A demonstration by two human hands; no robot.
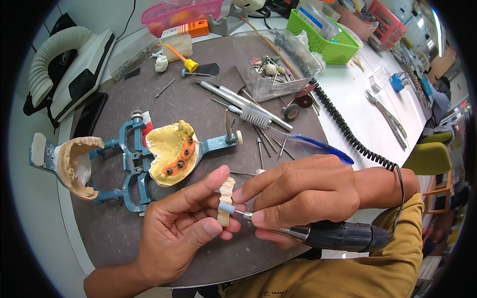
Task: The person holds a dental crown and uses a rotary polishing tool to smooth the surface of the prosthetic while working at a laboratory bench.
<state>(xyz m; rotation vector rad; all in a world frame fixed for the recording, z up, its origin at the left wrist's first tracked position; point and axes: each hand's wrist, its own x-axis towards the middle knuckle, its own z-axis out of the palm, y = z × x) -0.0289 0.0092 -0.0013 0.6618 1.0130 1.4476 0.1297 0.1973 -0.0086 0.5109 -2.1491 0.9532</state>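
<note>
One dental bridge (225, 197), long axis nearly upright in view.

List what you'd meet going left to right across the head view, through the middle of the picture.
Tan dental cast → yellow dental cast → tooth-coloured dental piece → right hand → metal pliers → green chair

A cream, scalloped dental bridge (226, 192) stands nearly upright; the blue-grey tip (227, 208) of a black-and-silver rotary handpiece (345, 236) crosses its lower half.
</note>
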